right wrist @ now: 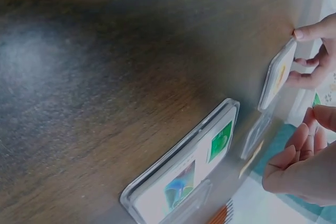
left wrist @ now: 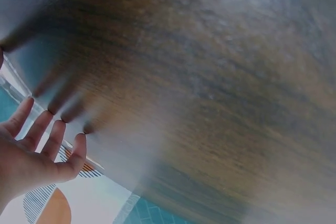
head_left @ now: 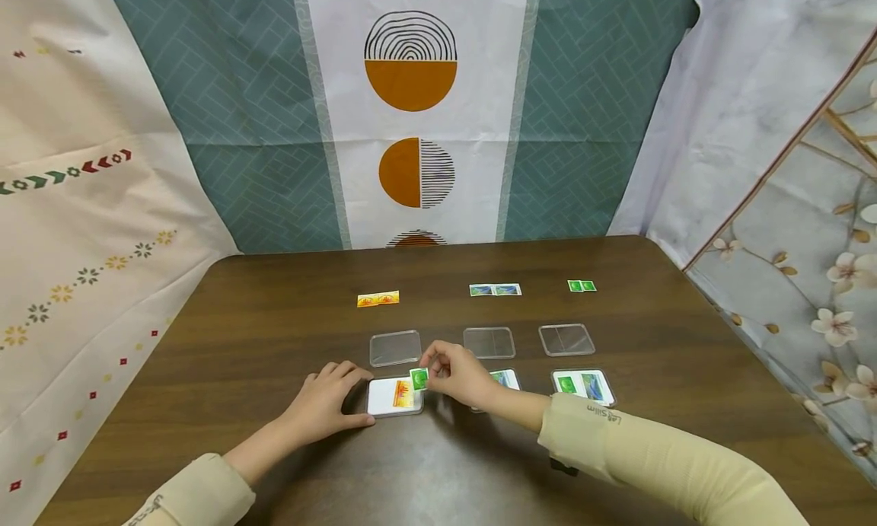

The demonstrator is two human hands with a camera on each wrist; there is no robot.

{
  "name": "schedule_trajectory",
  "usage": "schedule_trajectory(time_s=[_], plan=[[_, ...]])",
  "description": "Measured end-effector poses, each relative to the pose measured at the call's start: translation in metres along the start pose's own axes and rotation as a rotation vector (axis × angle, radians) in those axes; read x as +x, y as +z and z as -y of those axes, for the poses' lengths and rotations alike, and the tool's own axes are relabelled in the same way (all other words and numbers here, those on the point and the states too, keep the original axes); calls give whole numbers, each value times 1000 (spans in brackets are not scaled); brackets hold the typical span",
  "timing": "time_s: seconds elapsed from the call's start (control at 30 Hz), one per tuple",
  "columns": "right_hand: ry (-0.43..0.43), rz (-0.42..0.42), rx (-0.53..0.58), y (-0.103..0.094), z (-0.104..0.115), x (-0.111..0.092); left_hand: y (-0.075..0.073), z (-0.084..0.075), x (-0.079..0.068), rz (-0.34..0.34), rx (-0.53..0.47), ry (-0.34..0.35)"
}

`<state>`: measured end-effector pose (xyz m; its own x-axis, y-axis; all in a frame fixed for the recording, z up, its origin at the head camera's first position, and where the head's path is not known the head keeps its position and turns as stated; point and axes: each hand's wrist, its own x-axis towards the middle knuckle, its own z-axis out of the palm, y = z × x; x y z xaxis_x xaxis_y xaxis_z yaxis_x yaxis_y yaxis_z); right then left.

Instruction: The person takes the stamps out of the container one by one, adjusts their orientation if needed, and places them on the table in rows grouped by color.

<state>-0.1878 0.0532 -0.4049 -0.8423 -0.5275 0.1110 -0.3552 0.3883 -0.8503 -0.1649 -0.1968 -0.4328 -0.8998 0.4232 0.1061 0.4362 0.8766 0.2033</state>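
My right hand (head_left: 462, 375) pinches a small green stamp (head_left: 419, 379) between thumb and fingertip, over the right end of a clear case with a white insert (head_left: 381, 398). An orange-and-yellow stamp (head_left: 403, 393) lies on that insert. At the case's left edge rests my left hand (head_left: 329, 404), thumb and fingers spread, touching the rim. In the left wrist view the left hand's fingers (left wrist: 52, 142) are extended along the edge. The right wrist view shows the right hand (right wrist: 310, 163) largely hiding the green stamp.
Behind lie three clear lids (head_left: 395, 349), and farther back pairs of orange stamps (head_left: 378, 299), blue stamps (head_left: 495, 290) and green stamps (head_left: 582, 286). Filled cases stand to the right: one partly behind my right arm, another case (head_left: 584, 387) holding green and blue stamps.
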Motion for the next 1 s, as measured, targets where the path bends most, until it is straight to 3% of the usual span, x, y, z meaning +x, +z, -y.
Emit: schedule_trajectory(time_s=[0.3,1.0], plan=[[19,-9,50,-13,-2,-4,-1,-2,0,-1,3,22],[19,-87,20,-63,-12,-17,-2,1,0,0,-4,23]])
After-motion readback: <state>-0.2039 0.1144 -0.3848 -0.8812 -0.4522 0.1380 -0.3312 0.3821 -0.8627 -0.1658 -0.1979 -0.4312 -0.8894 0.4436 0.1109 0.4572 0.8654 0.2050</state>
